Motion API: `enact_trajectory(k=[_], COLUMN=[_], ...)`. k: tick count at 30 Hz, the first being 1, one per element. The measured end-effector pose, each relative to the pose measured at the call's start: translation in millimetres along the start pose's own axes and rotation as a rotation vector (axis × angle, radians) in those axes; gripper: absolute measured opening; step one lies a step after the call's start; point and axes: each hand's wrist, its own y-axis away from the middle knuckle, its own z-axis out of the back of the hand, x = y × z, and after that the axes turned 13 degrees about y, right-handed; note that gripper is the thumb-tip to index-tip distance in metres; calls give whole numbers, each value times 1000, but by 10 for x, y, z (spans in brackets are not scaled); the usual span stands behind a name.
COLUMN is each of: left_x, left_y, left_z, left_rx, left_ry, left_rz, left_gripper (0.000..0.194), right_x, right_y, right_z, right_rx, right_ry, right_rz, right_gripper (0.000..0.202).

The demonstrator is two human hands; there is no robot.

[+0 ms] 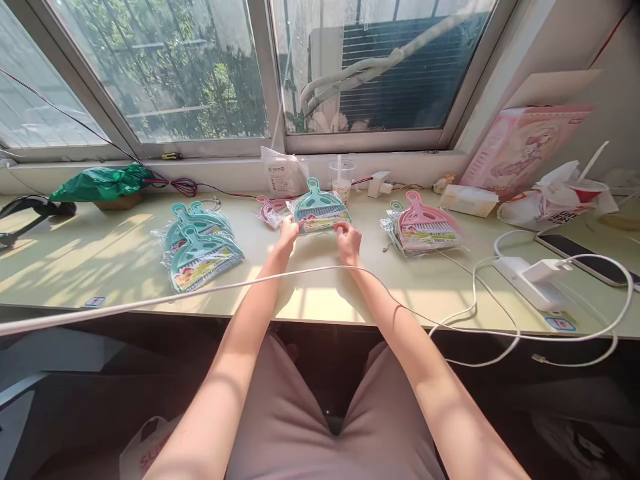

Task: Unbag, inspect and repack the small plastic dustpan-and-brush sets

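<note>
Between my hands is a green mini dustpan and brush set (320, 208) in clear wrapping, its handle pointing toward the window. My left hand (289, 233) pinches its lower left corner, and my right hand (349, 241) grips the lower right edge. To the left lies a pile of green dustpan sets (200, 257), also wrapped. Over on the right, a pink dustpan set (427, 227) rests on others, one with a green handle showing. Another pink set (274, 211) lies behind my left hand, partly hidden.
A white cable (320, 269) crosses in front of my forearms to a power strip (530, 283) beside a phone (585, 257). At the back stand a plastic cup (342, 179) and a clear packet (285, 172). A green bag (103, 181) lies left; a pink box (525, 150) leans right.
</note>
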Motion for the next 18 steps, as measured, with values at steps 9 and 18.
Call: enact_trajectory(k=[9,18], left_x=[130,32], left_y=[267,305], left_z=[-2,15], left_rx=[338,487], left_ry=[391,460], left_rz=[76,266], left_gripper=[83,36], right_x=[-94,-160], right_y=[-51,-86], right_z=[-28,99], right_rx=[109,107], right_ry=[-322,-438], right_rz=[-199,-323], right_gripper=[32,35])
